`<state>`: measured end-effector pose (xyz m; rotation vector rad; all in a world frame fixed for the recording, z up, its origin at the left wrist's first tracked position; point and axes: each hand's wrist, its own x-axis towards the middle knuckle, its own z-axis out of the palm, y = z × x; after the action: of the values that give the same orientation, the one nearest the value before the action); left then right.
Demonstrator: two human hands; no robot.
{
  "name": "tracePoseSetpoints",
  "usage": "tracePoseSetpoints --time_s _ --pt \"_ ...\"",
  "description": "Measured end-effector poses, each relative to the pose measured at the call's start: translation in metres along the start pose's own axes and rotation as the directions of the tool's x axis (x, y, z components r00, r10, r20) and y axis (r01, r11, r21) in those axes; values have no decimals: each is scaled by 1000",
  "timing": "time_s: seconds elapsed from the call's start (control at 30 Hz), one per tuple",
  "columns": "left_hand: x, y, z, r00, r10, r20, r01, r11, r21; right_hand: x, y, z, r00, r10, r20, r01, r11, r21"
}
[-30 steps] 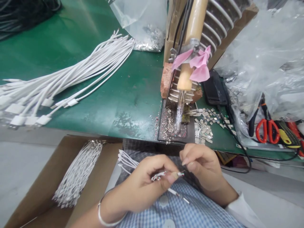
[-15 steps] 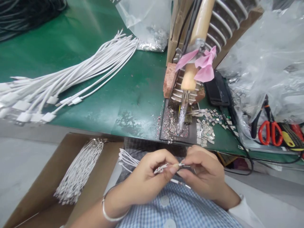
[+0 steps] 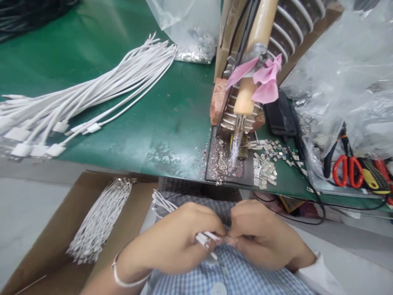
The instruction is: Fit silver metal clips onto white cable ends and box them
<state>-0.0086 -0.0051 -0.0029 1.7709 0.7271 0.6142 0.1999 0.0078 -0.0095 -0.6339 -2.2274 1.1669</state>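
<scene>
Several thin white cables [image 3: 163,201] pass into my left hand [image 3: 184,237], which is closed round them. Their stripped ends stick out between its thumb and fingers, low in the view over the checked cloth. My right hand [image 3: 260,235] is closed in a pinch, its fingertips meeting those of my left hand at the cable ends. What lies between the right fingertips is too small and hidden to make out. Both hands are just below the table's front edge.
Soldering iron [image 3: 244,98] with pink ribbon hangs tip-down over a dark tray [image 3: 247,174]. Small metal connectors [image 3: 265,170] lie beside it. White USB cables [image 3: 107,88] lie left. A carton [image 3: 123,229] holds more cables. Red-handled scissors [image 3: 348,171] and a phone [image 3: 281,116] are right.
Both hands have moved down towards the lap and turned so their knuckles face up. The right fingers have closed more tightly against the left fingertips. The view has shifted slightly.
</scene>
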Motion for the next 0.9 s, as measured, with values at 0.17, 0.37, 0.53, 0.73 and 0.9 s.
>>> tracePoseSetpoints --time_s 0.17,0.37,0.53,0.73,0.9 --pt "-1 2 10 969 -113 -220 61 971 -232 3 4 10 926 -64 -371 79 997 26" --pt "-4 -11 34 949 -216 -231 29 788 -615 11 8 23 849 -158 -504 191 982 14" --pt "-5 -15 45 949 -217 -227 -14 692 -722 14 8 26 836 -143 -530 196 980 44" --pt "-6 -14 39 939 -266 -217 53 737 -674 15 9 26 840 -150 -522 213 975 61" --pt "-7 -8 34 865 -406 -294 192 810 -554 3 10 12 771 -104 -629 209 973 95"
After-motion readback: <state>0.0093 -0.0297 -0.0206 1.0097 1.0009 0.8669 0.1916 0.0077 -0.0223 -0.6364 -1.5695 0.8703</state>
